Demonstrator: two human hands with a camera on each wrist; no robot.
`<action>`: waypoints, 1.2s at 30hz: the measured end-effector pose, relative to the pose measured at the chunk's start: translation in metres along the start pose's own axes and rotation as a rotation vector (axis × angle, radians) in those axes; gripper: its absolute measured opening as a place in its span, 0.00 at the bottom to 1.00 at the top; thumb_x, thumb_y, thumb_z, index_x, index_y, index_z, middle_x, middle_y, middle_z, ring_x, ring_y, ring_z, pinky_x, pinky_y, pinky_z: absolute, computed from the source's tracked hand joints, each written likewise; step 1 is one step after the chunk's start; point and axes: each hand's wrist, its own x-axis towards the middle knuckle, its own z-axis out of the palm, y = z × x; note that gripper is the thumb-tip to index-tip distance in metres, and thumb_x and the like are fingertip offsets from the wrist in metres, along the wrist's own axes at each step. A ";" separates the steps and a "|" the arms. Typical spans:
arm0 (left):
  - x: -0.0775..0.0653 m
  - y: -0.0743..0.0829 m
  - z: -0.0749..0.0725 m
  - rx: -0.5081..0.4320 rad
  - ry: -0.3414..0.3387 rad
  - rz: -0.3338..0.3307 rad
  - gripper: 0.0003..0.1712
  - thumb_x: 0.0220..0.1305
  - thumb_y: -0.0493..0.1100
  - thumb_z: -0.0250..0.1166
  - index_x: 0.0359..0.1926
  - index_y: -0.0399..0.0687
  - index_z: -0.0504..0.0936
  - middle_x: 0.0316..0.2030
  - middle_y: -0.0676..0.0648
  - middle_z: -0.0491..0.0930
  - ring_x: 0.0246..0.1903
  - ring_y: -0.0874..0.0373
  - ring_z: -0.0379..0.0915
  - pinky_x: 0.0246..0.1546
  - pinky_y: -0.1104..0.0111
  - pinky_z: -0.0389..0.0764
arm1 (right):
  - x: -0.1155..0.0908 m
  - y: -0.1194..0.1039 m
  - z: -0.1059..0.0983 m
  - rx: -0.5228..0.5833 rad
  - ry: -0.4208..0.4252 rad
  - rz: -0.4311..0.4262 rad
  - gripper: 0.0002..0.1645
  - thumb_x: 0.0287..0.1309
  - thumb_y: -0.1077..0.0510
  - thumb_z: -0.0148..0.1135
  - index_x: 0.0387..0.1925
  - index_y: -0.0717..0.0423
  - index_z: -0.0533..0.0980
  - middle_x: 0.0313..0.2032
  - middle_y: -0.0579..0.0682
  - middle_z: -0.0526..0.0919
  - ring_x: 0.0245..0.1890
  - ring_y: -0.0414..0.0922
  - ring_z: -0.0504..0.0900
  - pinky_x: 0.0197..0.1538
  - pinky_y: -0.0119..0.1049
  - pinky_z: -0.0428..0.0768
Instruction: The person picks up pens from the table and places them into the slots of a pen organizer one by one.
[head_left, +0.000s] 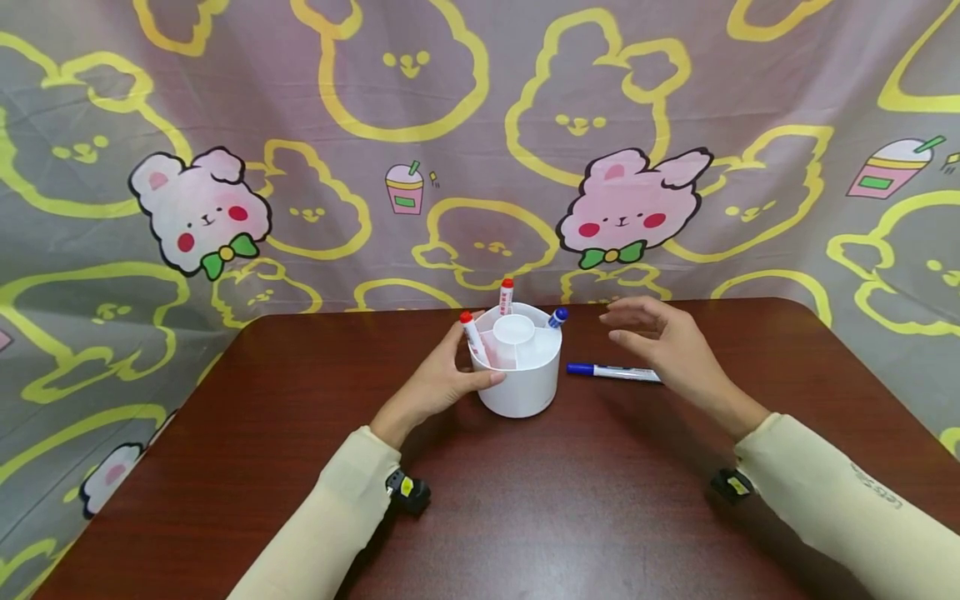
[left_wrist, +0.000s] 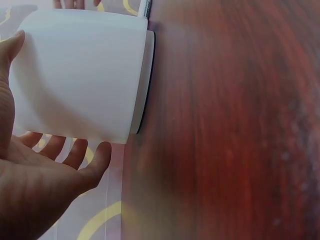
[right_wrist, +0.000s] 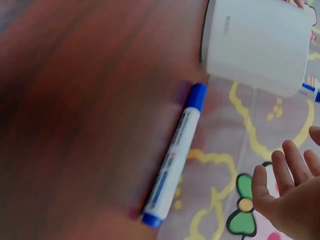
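Observation:
A white round pen holder with divided compartments stands on the table. My left hand holds it from the left, thumb at the front near the rim and fingers round the far side. Inside are a red-capped marker at the left, another red-capped marker at the back, and a blue-capped marker leaning at the right. My right hand hovers with relaxed fingers and nothing in it, beside a blue marker that lies on the table to the right of the holder.
The dark red-brown wooden table has its far edge just behind the holder. A curtain with cartoon bears and rabbits hangs behind it. Small black cameras sit at both wrists, below light sleeves.

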 end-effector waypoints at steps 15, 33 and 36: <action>0.000 0.001 0.002 -0.018 0.018 -0.032 0.53 0.59 0.33 0.75 0.79 0.50 0.54 0.73 0.41 0.67 0.71 0.44 0.66 0.70 0.51 0.74 | -0.015 0.027 -0.018 -0.086 -0.100 0.207 0.25 0.72 0.54 0.66 0.64 0.59 0.75 0.59 0.61 0.84 0.64 0.55 0.78 0.59 0.43 0.74; 0.001 -0.001 -0.001 0.080 0.020 -0.037 0.53 0.60 0.39 0.77 0.81 0.55 0.59 0.74 0.44 0.64 0.68 0.44 0.68 0.69 0.50 0.74 | -0.011 0.048 -0.014 -0.066 -0.169 0.241 0.22 0.66 0.62 0.69 0.59 0.66 0.77 0.54 0.64 0.86 0.51 0.50 0.84 0.43 0.29 0.80; 0.000 0.000 -0.001 0.081 0.019 -0.036 0.53 0.61 0.39 0.77 0.81 0.55 0.58 0.74 0.43 0.64 0.68 0.44 0.68 0.69 0.49 0.74 | -0.010 0.050 -0.011 -0.069 -0.172 0.240 0.22 0.64 0.63 0.70 0.57 0.67 0.77 0.52 0.64 0.86 0.50 0.50 0.84 0.42 0.29 0.80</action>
